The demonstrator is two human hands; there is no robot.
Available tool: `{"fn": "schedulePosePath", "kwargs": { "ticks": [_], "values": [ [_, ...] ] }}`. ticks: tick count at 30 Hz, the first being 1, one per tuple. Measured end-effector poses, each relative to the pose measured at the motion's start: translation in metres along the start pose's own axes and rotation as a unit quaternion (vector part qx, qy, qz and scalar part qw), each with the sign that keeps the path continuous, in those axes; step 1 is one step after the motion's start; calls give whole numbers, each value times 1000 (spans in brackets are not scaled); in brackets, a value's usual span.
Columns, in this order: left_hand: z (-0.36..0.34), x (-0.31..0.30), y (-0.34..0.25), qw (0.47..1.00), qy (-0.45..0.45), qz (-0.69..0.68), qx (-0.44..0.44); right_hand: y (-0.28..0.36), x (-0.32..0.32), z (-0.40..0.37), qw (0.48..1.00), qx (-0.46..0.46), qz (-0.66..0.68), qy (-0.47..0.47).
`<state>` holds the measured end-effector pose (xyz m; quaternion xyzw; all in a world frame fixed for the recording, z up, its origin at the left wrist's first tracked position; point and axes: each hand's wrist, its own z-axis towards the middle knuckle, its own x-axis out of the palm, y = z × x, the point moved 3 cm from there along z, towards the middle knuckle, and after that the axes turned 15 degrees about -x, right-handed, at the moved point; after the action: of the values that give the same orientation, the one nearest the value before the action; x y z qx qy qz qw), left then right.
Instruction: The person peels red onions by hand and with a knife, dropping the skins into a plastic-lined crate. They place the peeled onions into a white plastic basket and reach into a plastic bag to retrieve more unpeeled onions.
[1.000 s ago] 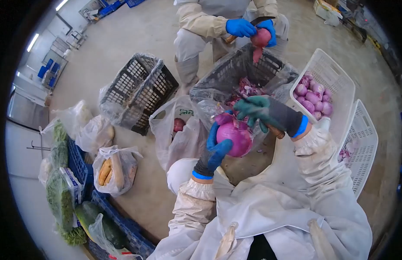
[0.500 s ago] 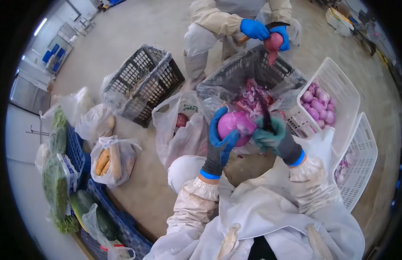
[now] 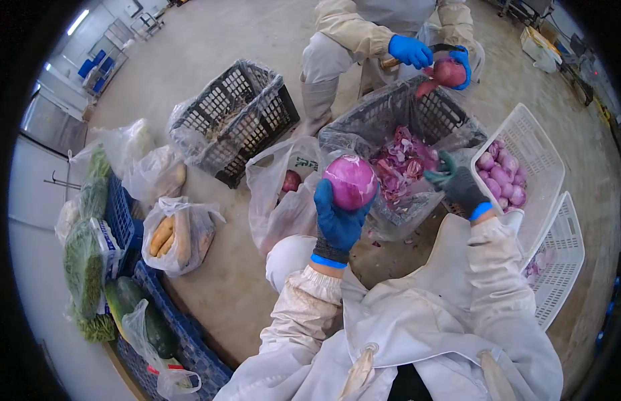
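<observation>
My left hand, in a blue and grey glove, is wrapped round a large purple onion from below. Pale streaks mark the onion's upper side. My right hand, in a teal and grey glove, is curled at the right rim of the lined crate, away from the onion. It held a dark curved knife a moment ago; now the blade does not show clearly. Onion skins are heaped in the black crate lined with clear plastic.
Across the crate, a person in blue gloves holds a reddish onion and a knife. Peeled onions fill part of a white basket at right. Left are another black crate, a bag with an onion, and bagged vegetables.
My right hand has drawn away from the onion to the upper right. My left hand has turned the onion upright and raised it slightly. The view has shifted a little.
</observation>
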<state>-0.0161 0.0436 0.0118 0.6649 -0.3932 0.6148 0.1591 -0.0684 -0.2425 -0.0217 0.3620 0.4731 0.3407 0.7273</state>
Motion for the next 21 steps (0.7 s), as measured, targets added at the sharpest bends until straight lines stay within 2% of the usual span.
{"fn": "schedulePosePath", "kwargs": {
  "ticks": [1, 2, 4, 5, 7, 8, 10, 11, 13, 14, 16, 17, 18, 19, 20, 21],
  "values": [
    [2, 1, 0, 1000, 4, -28, -1, -19, 5, -3, 991, 18, -129, 42],
    [4, 2, -1, 1000, 5, -29, 1, 1, 11, 3, 991, 16, -130, 43],
    [3, -2, 0, 999, 10, -32, -15, 44, 43, 4, 993, 91, 79, 3],
    [3, -4, 1, 999, 7, -32, -16, 63, 57, 1, 992, 93, 81, 3],
    [5, -7, 2, 1000, 15, -7, -20, 99, 84, -6, 982, 49, 177, 31],
    [8, -11, 3, 1000, 16, -5, -23, 113, 95, -8, 983, 49, 177, 27],
    [14, -20, 4, 998, 4, -63, -8, 137, 108, -8, 993, -36, 110, 10],
    [15, -21, 3, 998, 5, -64, -10, 135, 107, -7, 993, -36, 108, 9],
    [15, -21, -4, 995, 4, 80, 54, 129, 104, -2, 976, -27, 217, 19],
    [10, -9, -7, 996, 5, 78, 53, 127, 98, 0, 976, -26, 215, 18],
    [0, 14, -8, 993, 59, 103, -4, 129, 80, 1, 958, -83, 268, 64],
    [-2, 13, -10, 993, 60, 101, -7, 133, 69, 3, 958, -90, 250, 111],
    [-3, 11, -8, 987, 45, 144, -52, 137, 58, 6, 959, -89, 247, 109],
    [-4, 9, -5, 977, 28, 186, -98, 145, 51, 7, 964, -162, 123, 172],
    [-3, 7, -2, 977, 29, 184, -100, 148, 48, 6, 945, -232, -4, 232],
    [-2, 2, 1, 977, 22, 189, -91, 140, 51, 5, 946, -233, 8, 226]
  ]
}}
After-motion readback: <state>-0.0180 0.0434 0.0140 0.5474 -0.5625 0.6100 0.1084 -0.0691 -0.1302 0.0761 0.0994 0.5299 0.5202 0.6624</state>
